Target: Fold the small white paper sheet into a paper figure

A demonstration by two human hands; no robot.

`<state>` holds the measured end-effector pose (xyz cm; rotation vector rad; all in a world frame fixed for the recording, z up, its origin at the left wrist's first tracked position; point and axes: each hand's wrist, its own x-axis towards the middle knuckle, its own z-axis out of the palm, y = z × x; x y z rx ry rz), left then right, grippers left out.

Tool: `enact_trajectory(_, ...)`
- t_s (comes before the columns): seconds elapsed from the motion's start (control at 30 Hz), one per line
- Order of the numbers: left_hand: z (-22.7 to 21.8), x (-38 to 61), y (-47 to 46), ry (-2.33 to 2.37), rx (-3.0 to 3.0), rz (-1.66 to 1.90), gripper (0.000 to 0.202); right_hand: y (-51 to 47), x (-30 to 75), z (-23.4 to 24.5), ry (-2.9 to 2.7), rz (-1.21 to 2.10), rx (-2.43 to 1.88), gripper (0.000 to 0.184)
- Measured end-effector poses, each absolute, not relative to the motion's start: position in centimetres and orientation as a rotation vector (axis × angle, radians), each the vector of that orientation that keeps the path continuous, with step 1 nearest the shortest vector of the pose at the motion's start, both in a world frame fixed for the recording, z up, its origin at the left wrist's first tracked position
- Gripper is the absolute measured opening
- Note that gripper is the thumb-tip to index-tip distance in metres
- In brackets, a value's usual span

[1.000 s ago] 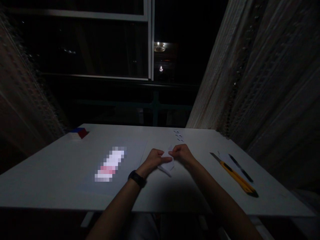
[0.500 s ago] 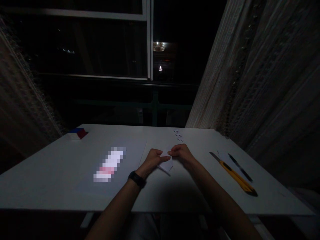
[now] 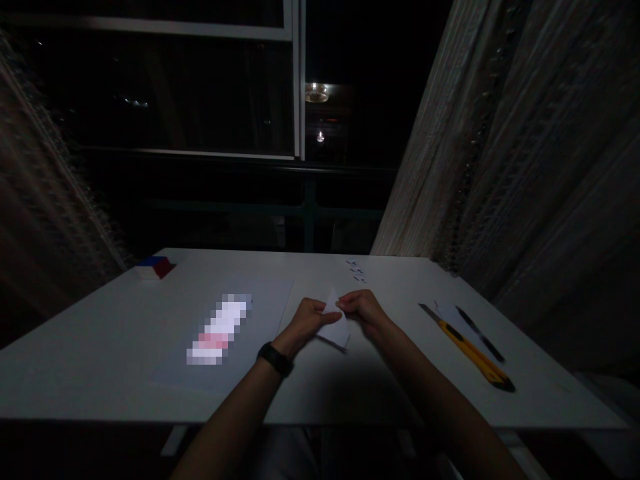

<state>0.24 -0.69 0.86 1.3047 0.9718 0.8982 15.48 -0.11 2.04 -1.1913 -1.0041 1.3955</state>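
Between my hands, above the middle of the white table, is a small folded piece of white paper with a pointed top. My left hand, a dark band on its wrist, grips the paper from the left, its thumb lying across the front. Fingers of my right hand pinch the paper's upper right edge. The far fingers of both hands are partly hidden, and the dim light blurs the fold lines.
A yellow box cutter with its blade out, a dark pen and a white slip lie at right. A blurred lit phone-like rectangle rests on a large paper sheet at left. A coloured cube and small marked papers sit farther back.
The folded paper has shifted in my hands: its top point now stands up higher and its lower right corner reaches slightly farther right. Both hands stay nearly in place.
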Motion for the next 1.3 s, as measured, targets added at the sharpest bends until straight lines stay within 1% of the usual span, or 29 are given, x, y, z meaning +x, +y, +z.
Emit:
enact_trajectory(0.13, 1.2, 0.3, -1.0, 0.961, 1.371, 0.838, 0.032, -0.4, 15.4, 2.3, -0.957, 1.446, -1.136, 0.010)
enact_trajectory(0.33, 1.2, 0.5, -1.8, 0.969, 1.507, 0.723, 0.038, -0.2, 16.1, 2.7, -0.933, 1.411, -1.044, 0.011)
enact_trajectory(0.43, 1.3, 0.5, -1.9, 0.980, 1.521, 0.752, 0.042, 0.1, 16.7, 2.9, -0.854, 1.312, -1.035, 0.010)
enact_trajectory(0.5, 1.4, 0.4, -1.7, 0.973, 1.440, 0.806, 0.037, 0.1, 16.9, 3.0, -0.844, 1.295, -1.028, 0.012)
enact_trajectory(0.63, 1.7, 0.3, -1.4, 0.947, 1.292, 0.899, 0.032, -0.2, 16.7, 2.8, -1.011, 1.481, -1.073, 0.021)
enact_trajectory(0.7, 1.8, 0.4, -1.5, 0.962, 1.270, 0.915, 0.030, -0.3, 16.3, 2.6, -1.091, 1.461, -1.146, 0.018)
enact_trajectory(0.83, 1.8, 0.6, -1.7, 0.925, 1.271, 0.903, 0.029, -0.3, 15.8, 2.3, -1.071, 1.350, -1.228, 0.011)
enact_trajectory(1.17, 2.3, 0.2, -2.0, 0.895, 1.340, 0.786, 0.026, -0.4, 15.7, 2.7, -0.956, 1.442, -1.110, 0.010)
enact_trajectory(1.3, 2.2, 0.5, -2.4, 0.914, 1.415, 0.725, 0.034, 0.3, 16.9, 2.7, -0.892, 1.364, -1.078, 0.011)
